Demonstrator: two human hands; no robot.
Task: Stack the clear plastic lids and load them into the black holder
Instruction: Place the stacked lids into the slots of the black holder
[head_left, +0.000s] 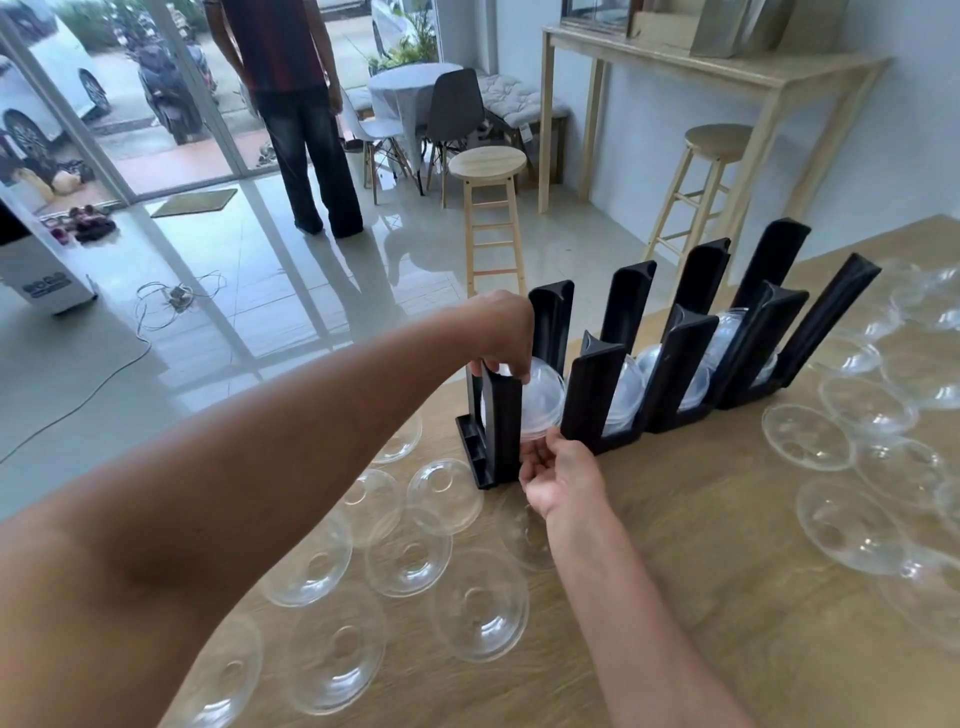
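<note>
Your left hand (501, 338) grips the clear dome lids (545, 400) from above in the black holder (595, 395) at frame centre; your right hand (563, 480) pinches their lower rim; probably light, slippery, crushable; hold rims.

Findings: the scene is bright and lit by daylight from the glass doors (171, 104) at the far left. The tiled floor (249, 312) shows long pale glare bands and glossy reflections. Shadows are soft, and the left forearm (182, 493) is dark along its underside. The clear lids (405, 566) on the wooden table (727, 519) carry small white highlights; those at the near left and right edges are smeared. The black holder (592, 405) reads as near-solid black with a faint sheen. Wide-angle distortion leans the door frames and splays the holder posts. Overall sharpness is moderate.
</note>
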